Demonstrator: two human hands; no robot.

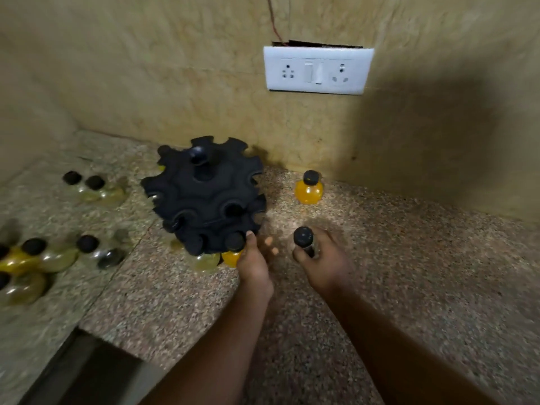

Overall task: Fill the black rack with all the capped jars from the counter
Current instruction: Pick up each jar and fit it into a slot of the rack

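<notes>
Two jars at most sit in the black rack [204,197] near-side slots, incl. an orange jar [230,257] the left hand [252,264] is touching; its grip looks loose, can't tell if closed. Right hand [320,258] grips a dark-capped jar [304,238]. Another orange jar [309,188] waits far right; approx. seven more [87,244] on the tabletop [409,273] left.

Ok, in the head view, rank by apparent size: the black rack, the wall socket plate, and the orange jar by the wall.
1. black rack
2. wall socket plate, nearly as large
3. orange jar, clearly smallest
</notes>
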